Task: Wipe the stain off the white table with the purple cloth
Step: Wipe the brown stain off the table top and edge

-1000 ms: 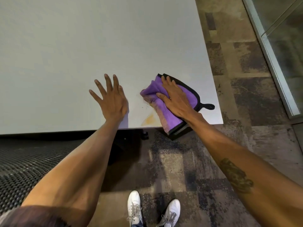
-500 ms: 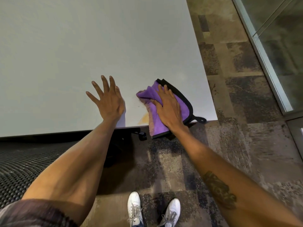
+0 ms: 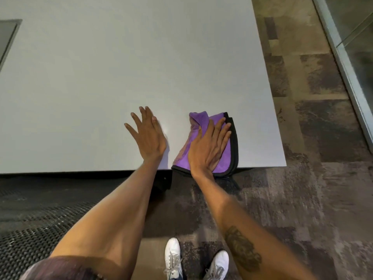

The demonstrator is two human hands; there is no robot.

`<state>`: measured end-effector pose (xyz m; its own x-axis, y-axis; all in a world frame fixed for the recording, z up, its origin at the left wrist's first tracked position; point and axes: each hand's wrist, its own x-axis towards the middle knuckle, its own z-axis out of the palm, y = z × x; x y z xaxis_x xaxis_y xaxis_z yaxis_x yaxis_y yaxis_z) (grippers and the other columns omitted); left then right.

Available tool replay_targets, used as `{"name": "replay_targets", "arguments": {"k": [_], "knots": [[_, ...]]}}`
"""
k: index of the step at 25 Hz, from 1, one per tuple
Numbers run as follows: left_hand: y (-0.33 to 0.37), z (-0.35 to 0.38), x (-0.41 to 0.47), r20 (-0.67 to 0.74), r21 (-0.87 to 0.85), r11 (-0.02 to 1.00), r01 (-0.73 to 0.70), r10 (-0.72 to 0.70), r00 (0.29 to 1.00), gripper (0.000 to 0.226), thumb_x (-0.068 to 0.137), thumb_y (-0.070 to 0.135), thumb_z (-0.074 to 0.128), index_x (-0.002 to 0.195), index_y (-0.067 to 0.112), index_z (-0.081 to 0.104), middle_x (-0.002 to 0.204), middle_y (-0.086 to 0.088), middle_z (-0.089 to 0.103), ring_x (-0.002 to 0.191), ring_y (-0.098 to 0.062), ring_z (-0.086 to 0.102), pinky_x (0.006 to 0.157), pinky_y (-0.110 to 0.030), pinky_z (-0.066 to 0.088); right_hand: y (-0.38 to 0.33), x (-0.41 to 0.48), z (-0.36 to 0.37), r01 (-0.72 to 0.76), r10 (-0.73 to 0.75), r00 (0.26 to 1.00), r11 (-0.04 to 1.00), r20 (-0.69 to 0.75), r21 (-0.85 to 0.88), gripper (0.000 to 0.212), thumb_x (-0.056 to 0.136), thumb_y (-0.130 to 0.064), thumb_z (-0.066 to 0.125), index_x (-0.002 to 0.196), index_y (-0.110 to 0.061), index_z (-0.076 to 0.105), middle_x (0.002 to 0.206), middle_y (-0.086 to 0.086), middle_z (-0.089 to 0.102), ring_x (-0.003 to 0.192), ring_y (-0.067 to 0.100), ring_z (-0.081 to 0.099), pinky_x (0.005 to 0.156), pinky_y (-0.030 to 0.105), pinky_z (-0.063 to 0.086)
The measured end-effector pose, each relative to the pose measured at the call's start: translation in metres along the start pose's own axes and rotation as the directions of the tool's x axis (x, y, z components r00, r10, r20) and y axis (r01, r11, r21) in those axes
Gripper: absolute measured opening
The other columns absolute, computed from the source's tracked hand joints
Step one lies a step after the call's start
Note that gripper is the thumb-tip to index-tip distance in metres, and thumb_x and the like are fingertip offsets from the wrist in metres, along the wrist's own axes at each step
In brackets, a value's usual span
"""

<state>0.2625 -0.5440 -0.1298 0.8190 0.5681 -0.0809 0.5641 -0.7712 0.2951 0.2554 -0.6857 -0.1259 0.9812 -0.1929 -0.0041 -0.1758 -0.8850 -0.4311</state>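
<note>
The purple cloth [image 3: 224, 158] with a black border lies folded at the white table's [image 3: 121, 77] near edge, its lower end hanging slightly over. My right hand [image 3: 207, 148] presses flat on top of the cloth, fingers spread toward the far right. Beside it to the left, my left hand [image 3: 148, 136] rests flat on the bare tabletop, fingers apart and holding nothing. No orange stain shows on the table; the spot where it lay is under the cloth. The cloth's left fold looks brownish.
The table's right edge [image 3: 270, 98] borders patterned carpet [image 3: 302, 199]. A glass partition with a metal frame [image 3: 343, 63] runs along the far right. A dark mesh mat [image 3: 30, 229] lies at the lower left. My white shoes [image 3: 173, 257] stand below the table edge.
My right hand has swept the cloth left and toward the table edge over the orange stain, which no longer shows. The cloth has turned more upright. My left hand stays flat in place.
</note>
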Motion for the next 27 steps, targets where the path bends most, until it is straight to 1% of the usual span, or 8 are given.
{"name": "replay_targets", "arguments": {"k": [3, 5, 9, 14, 17, 19, 23, 27], "knots": [[0.0, 0.002, -0.004, -0.013, 0.043, 0.999, -0.019, 0.019, 1.0, 0.052, 0.11, 0.025, 0.012, 0.161, 0.014, 0.009, 0.17, -0.003, 0.006, 0.156, -0.033, -0.001, 0.124, -0.059, -0.001, 0.0, 0.005, -0.001, 0.015, -0.014, 0.999, 1.0, 0.045, -0.004, 0.056, 0.105, -0.036, 0.032, 0.154, -0.009, 0.028, 0.163, 0.019, 0.015, 0.153, 0.035, 0.006, 0.125, 0.047, 0.006], [-0.001, 0.004, -0.004, -0.039, 0.084, 0.996, 0.012, -0.008, 0.999, 0.053, 0.11, 0.027, 0.011, 0.161, 0.013, 0.009, 0.17, -0.003, 0.005, 0.156, -0.035, -0.002, 0.123, -0.059, -0.001, 0.0, 0.009, -0.001, 0.034, -0.034, 0.997, 0.999, 0.075, -0.004, 0.063, 0.104, -0.042, 0.03, 0.156, -0.007, 0.021, 0.164, 0.018, 0.011, 0.153, 0.033, 0.003, 0.125, 0.045, 0.003], [0.001, 0.003, -0.01, -0.066, 0.144, 0.989, 0.04, -0.031, 0.997, 0.053, 0.11, 0.028, 0.011, 0.161, 0.013, 0.009, 0.17, -0.005, 0.004, 0.156, -0.037, -0.003, 0.123, -0.06, 0.0, 0.003, 0.046, -0.004, 0.176, -0.186, 0.974, 0.981, 0.13, 0.081, 0.074, 0.103, -0.05, 0.033, 0.157, -0.003, 0.014, 0.165, 0.018, 0.004, 0.154, 0.029, -0.001, 0.125, 0.04, -0.001], [0.003, 0.007, -0.011, -0.075, 0.151, 0.989, 0.004, 0.007, 0.997, 0.054, 0.109, 0.028, 0.01, 0.161, 0.012, 0.007, 0.17, -0.006, 0.003, 0.156, -0.037, -0.004, 0.124, -0.06, -0.002, 0.001, 0.082, -0.002, 0.387, -0.39, 0.905, 0.921, 0.168, 0.053, 0.057, 0.106, -0.041, 0.033, 0.155, -0.012, 0.028, 0.164, 0.017, 0.014, 0.153, 0.031, 0.007, 0.126, 0.04, 0.006], [0.003, 0.006, -0.008, -0.077, 0.148, 0.989, 0.011, 0.001, 0.997, 0.054, 0.11, 0.028, 0.01, 0.161, 0.012, 0.006, 0.17, -0.005, 0.003, 0.156, -0.036, -0.004, 0.124, -0.06, -0.001, 0.003, 0.084, -0.004, 0.361, -0.404, 0.876, 0.911, 0.264, 0.198, 0.065, 0.104, -0.045, 0.041, 0.156, -0.012, 0.022, 0.165, 0.013, 0.016, 0.153, 0.028, 0.012, 0.122, 0.04, 0.012], [0.004, 0.006, -0.008, -0.072, 0.135, 0.991, 0.016, -0.006, 0.997, 0.054, 0.11, 0.028, 0.01, 0.161, 0.013, 0.006, 0.17, -0.004, 0.004, 0.156, -0.035, -0.004, 0.124, -0.059, -0.002, 0.01, 0.08, -0.005, 0.378, -0.444, 0.829, 0.893, 0.341, 0.243, 0.07, 0.102, -0.049, 0.043, 0.158, -0.016, 0.017, 0.165, 0.008, 0.016, 0.152, 0.024, 0.015, 0.12, 0.039, 0.017], [0.003, 0.007, -0.005, -0.078, 0.11, 0.994, 0.019, -0.011, 0.997, 0.052, 0.11, 0.025, 0.01, 0.161, 0.012, 0.006, 0.17, -0.004, 0.007, 0.156, -0.034, 0.002, 0.125, -0.057, 0.0, 0.025, 0.067, -0.012, 0.489, -0.574, 0.723, 0.818, 0.385, 0.302, 0.064, 0.101, -0.047, 0.047, 0.157, -0.023, 0.025, 0.164, 0.003, 0.023, 0.151, 0.021, 0.021, 0.121, 0.041, 0.022], [-0.004, 0.005, 0.002, -0.078, 0.029, 0.999, 0.04, -0.038, 0.996, 0.052, 0.11, 0.011, 0.014, 0.161, 0.01, 0.003, 0.17, -0.001, 0.002, 0.157, -0.031, 0.001, 0.126, -0.052, -0.001, 0.036, 0.049, -0.023, 0.544, -0.647, 0.622, 0.762, 0.441, 0.35, 0.061, 0.1, -0.047, 0.05, 0.155, -0.03, 0.029, 0.163, -0.001, 0.024, 0.15, 0.018, 0.021, 0.119, 0.036, 0.022]]}}
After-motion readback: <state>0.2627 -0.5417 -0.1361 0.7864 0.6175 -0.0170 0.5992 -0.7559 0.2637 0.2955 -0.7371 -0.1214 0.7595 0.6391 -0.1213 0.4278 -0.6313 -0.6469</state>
